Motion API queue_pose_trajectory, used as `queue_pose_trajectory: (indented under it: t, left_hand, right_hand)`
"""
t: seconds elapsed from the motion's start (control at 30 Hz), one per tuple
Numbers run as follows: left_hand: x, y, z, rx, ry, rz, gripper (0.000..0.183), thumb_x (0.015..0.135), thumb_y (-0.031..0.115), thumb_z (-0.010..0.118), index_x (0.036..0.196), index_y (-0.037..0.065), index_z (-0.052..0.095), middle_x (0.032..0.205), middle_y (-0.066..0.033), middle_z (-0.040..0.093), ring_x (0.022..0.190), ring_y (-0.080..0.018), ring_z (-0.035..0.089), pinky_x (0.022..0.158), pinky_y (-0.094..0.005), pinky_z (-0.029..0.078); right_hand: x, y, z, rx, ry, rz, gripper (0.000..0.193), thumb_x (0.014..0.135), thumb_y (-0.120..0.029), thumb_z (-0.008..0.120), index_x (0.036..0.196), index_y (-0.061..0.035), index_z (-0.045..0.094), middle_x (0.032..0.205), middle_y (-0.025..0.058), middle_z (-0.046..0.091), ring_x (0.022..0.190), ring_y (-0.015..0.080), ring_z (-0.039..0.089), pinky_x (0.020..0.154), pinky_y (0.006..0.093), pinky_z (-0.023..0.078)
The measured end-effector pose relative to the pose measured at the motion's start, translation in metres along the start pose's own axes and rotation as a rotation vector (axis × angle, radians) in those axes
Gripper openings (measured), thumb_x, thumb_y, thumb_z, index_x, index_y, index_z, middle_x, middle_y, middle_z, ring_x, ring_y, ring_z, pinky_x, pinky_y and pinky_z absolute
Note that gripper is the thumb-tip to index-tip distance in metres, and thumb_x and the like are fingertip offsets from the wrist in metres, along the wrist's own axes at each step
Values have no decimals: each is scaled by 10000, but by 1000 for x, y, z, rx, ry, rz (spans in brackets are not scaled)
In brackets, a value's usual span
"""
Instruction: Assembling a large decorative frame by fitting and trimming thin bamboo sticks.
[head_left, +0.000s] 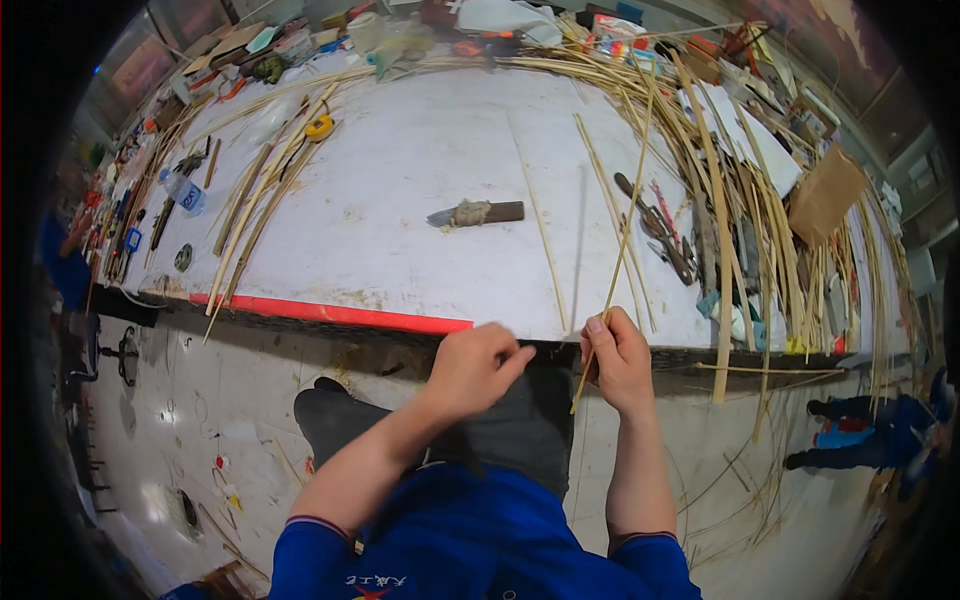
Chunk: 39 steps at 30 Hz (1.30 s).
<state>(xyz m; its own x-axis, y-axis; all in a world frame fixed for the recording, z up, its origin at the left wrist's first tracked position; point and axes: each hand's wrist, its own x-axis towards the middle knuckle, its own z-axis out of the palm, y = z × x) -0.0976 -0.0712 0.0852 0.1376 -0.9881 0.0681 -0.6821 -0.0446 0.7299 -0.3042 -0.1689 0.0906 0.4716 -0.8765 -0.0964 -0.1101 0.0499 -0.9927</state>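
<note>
My right hand (620, 365) is closed on a long thin bamboo strip (638, 190), pinched near its lower end at the table's front edge. The strip slants up and away over the white table. To its left, my left hand (473, 368) is curled with the thumb held out, above my lap by the end of the red edge strip. Its palm side is hidden, so whether anything is in it does not show. A short knife (483, 213) with a cloth-wrapped wooden handle lies mid-table beyond both hands. Another thin bamboo strip (543, 235) lies to its right.
Bundled bamboo strips (715, 200) and hand tools (655, 225) crowd the right side. More strips (265, 195), a yellow tape measure (319, 127) and a plastic bottle (182, 191) lie leftward. Red tape (340, 313) lines the front edge. Another person (880, 435) is at far right.
</note>
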Motion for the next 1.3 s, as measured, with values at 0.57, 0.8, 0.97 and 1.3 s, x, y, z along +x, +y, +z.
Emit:
queue_pose_trajectory:
  t: [0.57,0.8,0.97,1.3]
  left_hand:
    - [89,2,24,-340,-92,-360,354,962,302,669,844,-31,689,763,-165,728,599,-259,698,600,-383,559]
    - [13,-27,-13,-813,-144,-355,246,1065,206,612,979,-24,636,709,-68,667,508,-110,606,470,-256,456]
    - [-17,-42,-29,-930,-59,-333,248,1085,216,593,981,-8,614,709,-65,651,497,-113,592,468,-253,458]
    - [-15,-69,-32,-824,133,-424,280,1055,258,630,970,-8,643,693,-54,645,492,-121,588,476,-286,465]
  right_hand:
    - [-43,19,-9,-479,206,-189,258,1048,-208,635,885,-20,567,657,99,572,584,192,536,586,351,454]
    - [-40,12,30,-468,124,-186,247,1037,-200,647,879,-27,570,666,157,567,588,323,571,592,412,460]
    - [-32,6,59,-555,57,-247,210,1026,-190,659,903,-29,600,679,162,583,601,324,598,594,405,469]
    - [-35,2,97,-539,-122,-257,196,1024,-186,667,917,-33,609,692,152,588,610,299,607,601,387,477]
